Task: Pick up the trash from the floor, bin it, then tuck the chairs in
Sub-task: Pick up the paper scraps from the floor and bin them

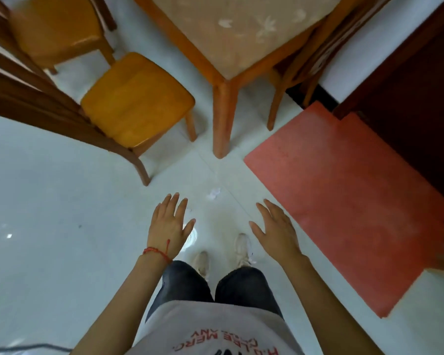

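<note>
Both the left hand (170, 224) and right hand (276, 228) are hovering empty with fingers spread above the pale tiled floor (49, 201), the small crumpled white paper scrap (213, 193) lying just ahead between them, near the yellow-seated wooden chair (136, 98).

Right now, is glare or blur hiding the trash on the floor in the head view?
Head view: the crumpled paper is small and soft-edged, pale against the shiny white floor, so contrast is low; a bright glare spot sits beside the left hand; wide-angle distortion bends the chair and table leg; corners are blurred.
</note>
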Demonstrator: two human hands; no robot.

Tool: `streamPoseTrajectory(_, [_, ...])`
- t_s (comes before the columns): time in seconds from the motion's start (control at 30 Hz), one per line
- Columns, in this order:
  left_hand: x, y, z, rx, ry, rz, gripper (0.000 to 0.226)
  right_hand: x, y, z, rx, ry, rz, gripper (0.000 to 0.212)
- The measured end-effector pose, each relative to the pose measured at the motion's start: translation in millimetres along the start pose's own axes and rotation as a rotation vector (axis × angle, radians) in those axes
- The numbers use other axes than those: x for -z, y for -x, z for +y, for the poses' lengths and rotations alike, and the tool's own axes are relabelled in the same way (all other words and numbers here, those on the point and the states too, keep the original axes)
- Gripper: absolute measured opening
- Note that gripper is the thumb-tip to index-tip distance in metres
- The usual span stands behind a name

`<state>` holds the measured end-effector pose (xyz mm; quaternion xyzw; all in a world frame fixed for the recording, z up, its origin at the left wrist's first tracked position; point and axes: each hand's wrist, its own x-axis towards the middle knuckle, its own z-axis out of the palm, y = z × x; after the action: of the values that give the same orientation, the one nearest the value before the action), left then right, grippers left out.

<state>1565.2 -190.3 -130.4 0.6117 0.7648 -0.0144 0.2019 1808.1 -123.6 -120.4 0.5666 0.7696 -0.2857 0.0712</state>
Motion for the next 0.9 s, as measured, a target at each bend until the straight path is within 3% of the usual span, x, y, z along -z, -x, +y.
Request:
streamPoseTrajectory(0.33, [-40, -4, 8, 0.394, 0.191, 0.12, 0.068, 15, -90, 18, 0.244, 0.111, -0.125, 0.054])
streamPoseTrajectory(0.9, [-213, -80, -55, 0.495, 0.274, 0.097, 0.065, -145, -215, 63, 0.261, 0.073, -0.121, 0.054])
